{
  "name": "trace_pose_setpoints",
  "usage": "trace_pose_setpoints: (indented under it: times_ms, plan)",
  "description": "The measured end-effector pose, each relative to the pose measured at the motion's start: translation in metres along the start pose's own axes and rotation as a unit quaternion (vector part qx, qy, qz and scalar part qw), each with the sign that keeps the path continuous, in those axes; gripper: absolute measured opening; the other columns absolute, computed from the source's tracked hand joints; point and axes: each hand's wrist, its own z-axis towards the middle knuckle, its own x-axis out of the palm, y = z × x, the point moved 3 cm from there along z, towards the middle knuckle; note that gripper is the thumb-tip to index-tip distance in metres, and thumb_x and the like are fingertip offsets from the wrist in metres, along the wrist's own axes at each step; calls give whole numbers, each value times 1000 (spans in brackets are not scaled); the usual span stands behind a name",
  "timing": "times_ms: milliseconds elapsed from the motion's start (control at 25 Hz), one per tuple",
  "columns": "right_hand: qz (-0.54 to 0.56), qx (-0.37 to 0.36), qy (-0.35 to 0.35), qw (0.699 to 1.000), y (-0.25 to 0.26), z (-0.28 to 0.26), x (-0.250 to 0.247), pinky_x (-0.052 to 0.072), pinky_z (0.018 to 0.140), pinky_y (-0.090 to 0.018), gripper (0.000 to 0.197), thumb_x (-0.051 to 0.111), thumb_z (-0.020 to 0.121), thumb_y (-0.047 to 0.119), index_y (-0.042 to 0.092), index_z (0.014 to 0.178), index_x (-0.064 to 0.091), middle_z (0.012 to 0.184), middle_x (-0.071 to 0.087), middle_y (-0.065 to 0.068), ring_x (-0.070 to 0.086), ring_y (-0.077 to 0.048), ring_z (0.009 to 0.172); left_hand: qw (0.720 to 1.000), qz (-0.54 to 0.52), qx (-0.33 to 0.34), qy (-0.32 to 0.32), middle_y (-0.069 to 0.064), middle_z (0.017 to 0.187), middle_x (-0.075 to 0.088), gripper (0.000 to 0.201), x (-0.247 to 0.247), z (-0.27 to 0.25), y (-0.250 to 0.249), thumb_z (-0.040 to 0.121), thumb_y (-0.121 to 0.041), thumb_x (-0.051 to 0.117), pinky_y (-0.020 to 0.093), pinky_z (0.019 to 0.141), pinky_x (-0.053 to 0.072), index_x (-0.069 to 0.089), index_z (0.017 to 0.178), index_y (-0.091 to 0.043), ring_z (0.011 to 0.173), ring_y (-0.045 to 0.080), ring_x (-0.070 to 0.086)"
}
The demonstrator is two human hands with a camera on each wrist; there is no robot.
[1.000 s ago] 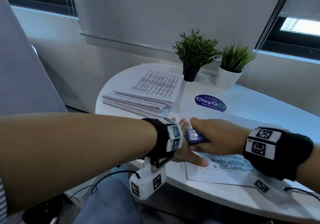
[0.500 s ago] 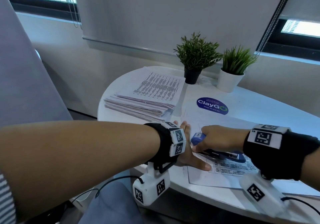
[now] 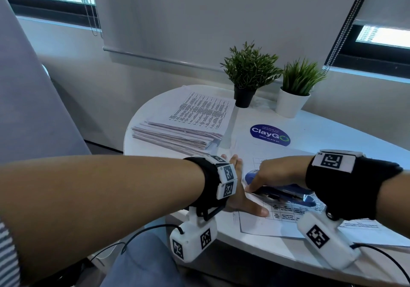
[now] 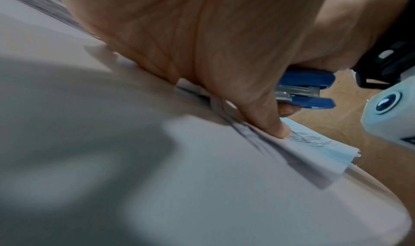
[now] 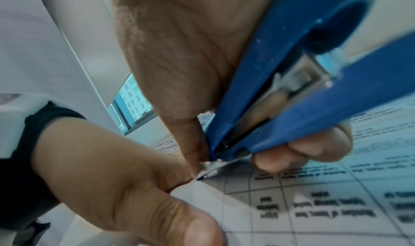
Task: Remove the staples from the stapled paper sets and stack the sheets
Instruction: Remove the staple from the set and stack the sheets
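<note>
i see my left hand (image 3: 240,200) lying flat, fingers straight and thumb spread, pressing down the near left corner of the stapled paper set (image 3: 286,218) in the lower middle of the head view. my right hand (image 3: 277,173) comes in from the right of the frame and is wrapped around a blue stapler (image 3: 290,194), thumb on one side and fingers curled under the other. in the right wrist view the stapler (image 5: 292,97) runs down from the upper right, and its metal tip sits on the paper's corner, right against the left hand (image 5: 125,187) at the base of the thumb. the printed table on the top sheet (image 5: 314,205) fills the lower right of that frame. i cannot make out the staple itself. the left wrist view is blurred, but it shows the right hand (image 4: 213,45) with one fingertip pressed on the sheets and the stapler (image 4: 307,90) behind it. above and left of centre in the head view a stack of sheets (image 3: 184,127) lies on the white round table (image 3: 332,131), well apart from the hands. two potted plants, one in a black pot (image 3: 244,97) and one in a white pot (image 3: 290,104), stand at the table's far edge, with a blue sticker (image 3: 269,134) below them in the frame.
</note>
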Motion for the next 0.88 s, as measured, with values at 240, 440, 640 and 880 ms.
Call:
trace_pose_setpoints:
  times_ms: [240, 440, 640, 880]
  plan:
    - [41, 24, 20, 999, 1, -2, -1, 49, 78, -30, 24, 68, 86, 37, 14, 81, 67, 81, 68, -5, 62, -21, 72, 1000, -18, 5, -6, 10, 158, -28, 132, 2, -1, -1, 70, -81, 56, 38, 116, -10, -26, 148, -13, 144, 25, -28]
    - [89, 48, 40, 994, 2, -3, -2, 51, 61, -24, 22, 65, 89, 32, 11, 79, 65, 71, 68, -6, 62, -18, 60, 1000, -23, 1, -18, 7, 158, -29, 131, 0, -4, -3, 71, -79, 58, 39, 117, -10, -26, 148, -15, 145, 26, -26]
    - [135, 57, 43, 988, 2, -5, -3, 46, 55, -23, 24, 64, 90, 31, 11, 77, 64, 69, 65, -6, 59, -17, 56, 999, -22, 14, -19, 8, 158, -27, 129, -3, -5, -2, 72, -79, 57, 42, 117, -10, -26, 148, -16, 145, 27, -26]
    - [-18, -80, -166, 983, -4, -5, -15, 37, 55, -27, 32, 62, 86, 40, 11, 80, 50, 72, 57, -1, 49, -13, 60, 976, -194, 62, -83, 8, 153, 34, 98, -18, 1, 13, 68, -73, 59, 41, 116, 24, 41, 144, -14, 140, 26, 33]
